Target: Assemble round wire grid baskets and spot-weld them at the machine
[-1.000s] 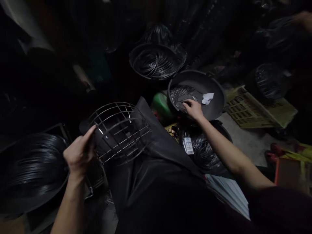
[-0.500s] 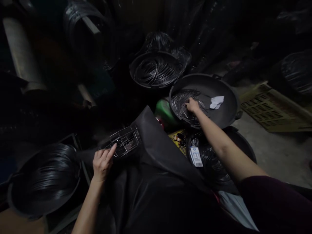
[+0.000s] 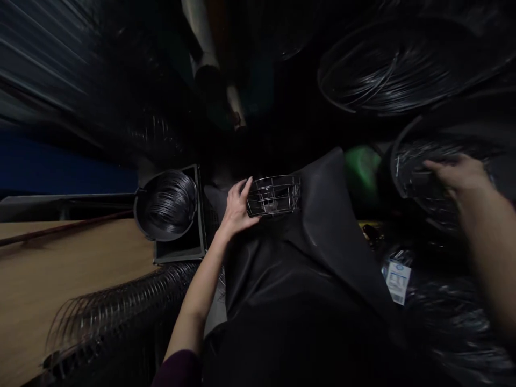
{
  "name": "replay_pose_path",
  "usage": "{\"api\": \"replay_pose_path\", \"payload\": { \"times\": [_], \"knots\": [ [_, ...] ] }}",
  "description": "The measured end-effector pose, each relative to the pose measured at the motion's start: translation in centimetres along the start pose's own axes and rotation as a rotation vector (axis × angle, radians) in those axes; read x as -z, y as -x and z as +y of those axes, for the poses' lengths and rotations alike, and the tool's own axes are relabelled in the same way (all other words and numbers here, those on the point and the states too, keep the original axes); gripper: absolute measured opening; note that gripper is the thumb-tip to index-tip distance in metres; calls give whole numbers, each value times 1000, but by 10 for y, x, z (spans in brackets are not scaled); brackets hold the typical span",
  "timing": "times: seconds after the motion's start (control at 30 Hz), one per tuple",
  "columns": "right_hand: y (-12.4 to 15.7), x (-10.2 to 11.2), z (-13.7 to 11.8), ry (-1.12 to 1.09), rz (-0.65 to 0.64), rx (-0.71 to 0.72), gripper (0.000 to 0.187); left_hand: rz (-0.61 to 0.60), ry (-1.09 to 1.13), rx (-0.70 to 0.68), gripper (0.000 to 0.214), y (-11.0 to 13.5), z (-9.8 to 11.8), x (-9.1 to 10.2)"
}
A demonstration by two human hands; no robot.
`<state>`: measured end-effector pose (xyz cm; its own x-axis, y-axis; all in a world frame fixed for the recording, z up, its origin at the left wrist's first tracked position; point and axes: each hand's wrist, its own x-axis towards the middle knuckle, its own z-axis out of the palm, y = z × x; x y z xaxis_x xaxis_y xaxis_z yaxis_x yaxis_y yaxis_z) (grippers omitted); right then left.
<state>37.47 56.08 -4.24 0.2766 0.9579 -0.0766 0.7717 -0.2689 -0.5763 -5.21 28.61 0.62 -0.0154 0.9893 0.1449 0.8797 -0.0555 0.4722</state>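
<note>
My left hand (image 3: 237, 208) grips the left side of a small round wire cage (image 3: 274, 196) of bright metal, which rests against the black apron (image 3: 306, 258) on my lap. My right hand (image 3: 457, 174) reaches into a dark round pan (image 3: 397, 166) at the right edge of the view. Its fingers lie on a pile of short metal wires (image 3: 415, 172) in the pan. Motion blur and shadow hide whether those fingers hold any wire.
A black pan holding a coil of dark wire (image 3: 166, 206) sits on a black crate (image 3: 179, 252) left of me. Below it lies a row of wire cage frames (image 3: 116, 309) on a wooden board (image 3: 52, 279). A large wire coil (image 3: 397, 70) and a green container (image 3: 362, 172) stand ahead.
The whole view has swung round, bringing the wooden board and cage frames into sight at left. The cage stays in my left hand, and my right hand remains at the pan's wires.
</note>
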Motion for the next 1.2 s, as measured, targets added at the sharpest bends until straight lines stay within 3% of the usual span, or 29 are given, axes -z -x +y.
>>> {"api": "replay_pose_path", "payload": {
  "times": [0.07, 0.1, 0.17, 0.23, 0.3, 0.43, 0.57, 0.63, 0.73, 0.8, 0.97, 1.1, 1.2],
  "knots": [
    [34, 17, -27, -293, -91, -189, 43, 9, 52, -9, 116, -6, -4, 8],
    [55, 21, -41, -388, -136, -165, 38, 16, 67, -8, 117, -8, -5, 11],
    [100, 17, -65, -478, -228, 56, 30, 9, 80, 6, 116, -11, -4, 15],
    [139, 1, -79, -466, -383, 272, 31, -21, 69, 46, 112, -13, 1, 16],
    [167, -19, -83, -418, -543, 331, 35, -39, 28, 102, 110, -13, 8, 13],
    [185, -28, -90, -477, -770, 277, 48, -61, -41, 122, 110, -18, 27, 9],
    [187, -21, -124, -391, -1135, 382, 48, -96, -65, 82, 103, -31, 42, 9],
    [192, -27, -141, -336, -1083, 486, 39, -118, -70, 74, 99, -36, 45, 11],
    [204, -41, -158, -251, -755, 773, 29, -122, -21, 50, 95, -37, 38, 18],
    [213, -46, -165, -166, -616, 1012, 32, -83, 31, 36, 95, -34, 28, 25],
    [216, -51, -186, -54, -466, 1430, 32, 31, 111, 48, 88, -27, 3, 48],
    [204, -57, -212, -134, -350, 1624, 27, 120, 138, 54, 83, -30, -8, 62],
    [197, -60, -232, -167, -311, 1692, 25, 186, 157, 67, 82, -35, -17, 69]
  ]
}}
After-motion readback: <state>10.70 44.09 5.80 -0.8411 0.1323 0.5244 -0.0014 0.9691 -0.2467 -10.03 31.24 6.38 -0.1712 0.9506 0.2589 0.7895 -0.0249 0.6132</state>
